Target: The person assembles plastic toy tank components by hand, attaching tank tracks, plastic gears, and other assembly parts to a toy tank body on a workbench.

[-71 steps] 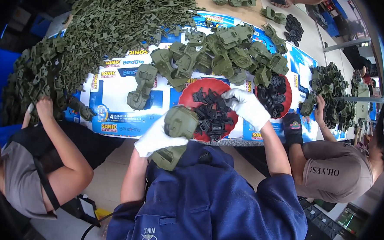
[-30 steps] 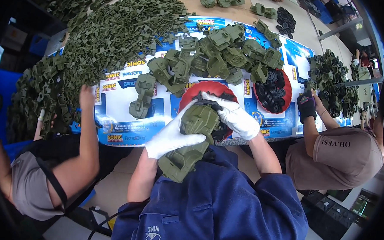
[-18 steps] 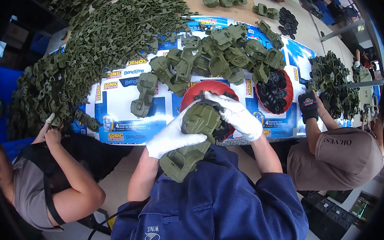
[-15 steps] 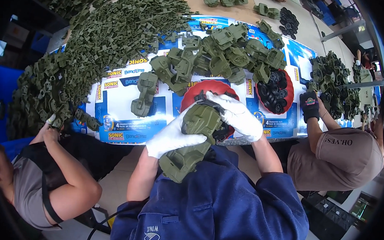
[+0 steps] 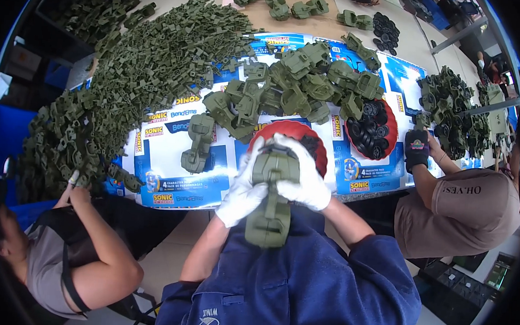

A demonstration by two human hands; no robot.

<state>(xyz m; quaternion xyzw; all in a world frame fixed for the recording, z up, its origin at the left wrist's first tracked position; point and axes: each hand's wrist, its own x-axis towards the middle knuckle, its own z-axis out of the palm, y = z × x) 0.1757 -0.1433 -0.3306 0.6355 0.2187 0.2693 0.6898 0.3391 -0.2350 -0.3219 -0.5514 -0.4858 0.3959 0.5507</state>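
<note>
Both white-gloved hands grip an olive-green plastic toy truck (image 5: 268, 225) in front of my chest. My left hand (image 5: 242, 195) is closed along its left side. My right hand (image 5: 306, 179) wraps the right side and far end, with the thumb on top. The truck's long axis points away from me, its near end over my blue jacket. What the fingertips touch underneath is hidden. Just beyond my hands stands a red scalloped bowl (image 5: 291, 129), partly covered by them, with black parts (image 5: 312, 146) inside.
A second red bowl (image 5: 392, 134) holds black wheels. Green truck bodies (image 5: 302, 82) lie heaped beyond; one truck (image 5: 198, 144) sits apart at left. A large pile of small green parts (image 5: 165, 57) covers the far left. Co-workers sit left (image 5: 99, 260) and right (image 5: 466, 208).
The truck has turned from a slant to nearly straight, its top now facing up. My right hand has come down along its right side, and my left hand has shifted slightly right.
</note>
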